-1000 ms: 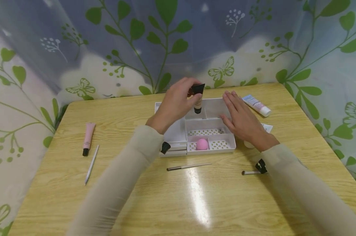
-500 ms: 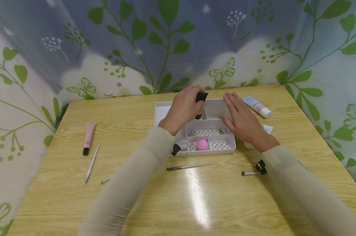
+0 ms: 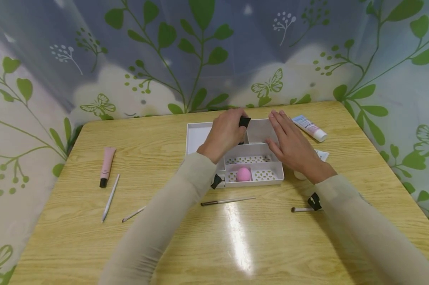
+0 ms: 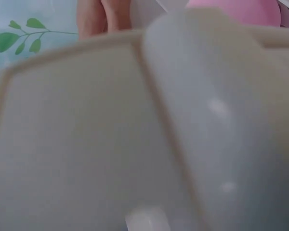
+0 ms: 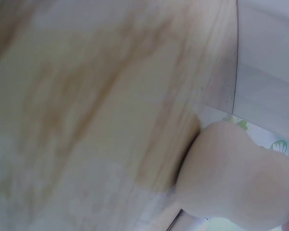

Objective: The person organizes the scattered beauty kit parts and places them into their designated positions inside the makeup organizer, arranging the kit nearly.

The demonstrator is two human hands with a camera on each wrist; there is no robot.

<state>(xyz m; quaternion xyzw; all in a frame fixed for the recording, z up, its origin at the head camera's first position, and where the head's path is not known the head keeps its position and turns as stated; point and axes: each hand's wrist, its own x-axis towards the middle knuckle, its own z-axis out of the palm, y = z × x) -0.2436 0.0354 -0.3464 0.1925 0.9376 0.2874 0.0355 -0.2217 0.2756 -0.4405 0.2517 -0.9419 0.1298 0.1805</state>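
My left hand (image 3: 223, 132) grips a small tube by its flat black end (image 3: 245, 122) and holds it upright over a back compartment of the white divided organizer (image 3: 254, 183). The tube's lower part is largely hidden behind the fingers. With straight fingers, my right hand (image 3: 293, 145) rests along the organizer's right side. A round pink makeup sponge (image 3: 243, 174) sits in a front compartment. The left wrist view is mostly filled by a blurred pale surface, with the pink sponge (image 4: 241, 10) at its top edge.
At left lie a pink tube (image 3: 108, 166), a white pencil-like stick (image 3: 110, 198) and a thin brush (image 3: 133, 214). Another brush (image 3: 228, 201) lies in front of the organizer. Right of it are a blue-and-white tube (image 3: 308, 127), a third brush (image 3: 301, 209) and a pale gourd-shaped thing (image 5: 231, 175).
My left hand has moved right and down, lowering the tube into the organizer's back compartment. My right hand has stayed in place. The brush at left has come out from behind the left sleeve.
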